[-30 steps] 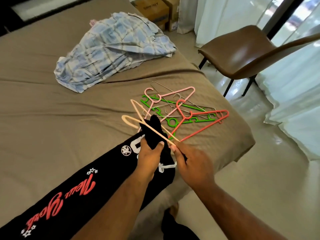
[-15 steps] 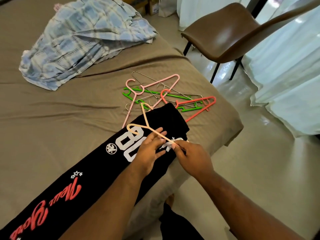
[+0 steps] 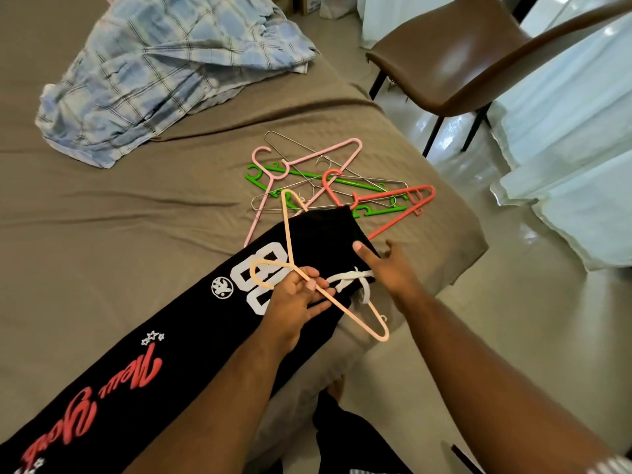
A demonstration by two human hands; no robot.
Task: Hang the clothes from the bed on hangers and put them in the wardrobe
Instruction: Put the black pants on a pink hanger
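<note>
The bed [image 3: 102, 234], under a brown sheet, fills the left and centre of the frame and serves as the work surface; no wardrobe is in view. Two garments lie on it. One pair of black printed trousers [image 3: 191, 336] runs flat from lower left to the centre, waistband towards the bed's corner, probably laid out so a hanger can be passed over that end. One blue checked garment [image 3: 154, 70] is crumpled at upper left, well apart and apparently waiting its turn. One brown chair [image 3: 444, 56] stands on the floor at upper right. Just beyond the waistband is a tangle of loose hangers [image 3: 328, 186], kept near for reach: one pink, one red, what look like two green, and at least two of thin wire, though the overlap makes this count unsure. One further peach hanger [image 3: 289, 234] lies over the trousers; its lower bar is hidden, seemingly under the cloth, which suggests the waistband is threaded through it. The left hand [image 3: 297, 295] pinches this hanger just below its hook to steady it. The right hand [image 3: 390, 265] is spread, holding nothing, over the waistband edge beside the one white drawstring [image 3: 349, 277]; contact cannot be told.
</note>
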